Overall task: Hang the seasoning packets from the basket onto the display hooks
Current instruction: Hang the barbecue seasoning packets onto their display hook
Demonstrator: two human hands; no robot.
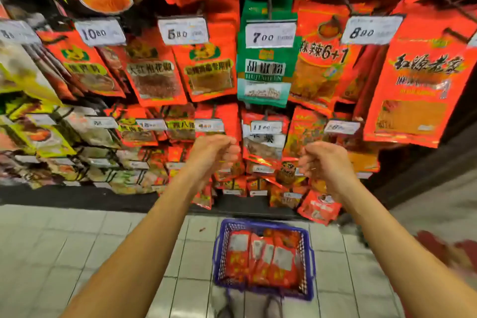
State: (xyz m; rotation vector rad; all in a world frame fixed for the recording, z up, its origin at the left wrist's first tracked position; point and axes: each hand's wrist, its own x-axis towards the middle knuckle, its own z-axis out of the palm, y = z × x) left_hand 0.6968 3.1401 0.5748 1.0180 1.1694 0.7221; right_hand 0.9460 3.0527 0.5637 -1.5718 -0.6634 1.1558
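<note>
left hand [214, 151]: my fingers were curled, apparently holding nothing, raised at the far hook row.
right hand [322, 160]: same, curled, grip unclear.
packets [260, 258]: lay in the near basket [219, 248] on the floor.
reason: probably between hangs.
</note>
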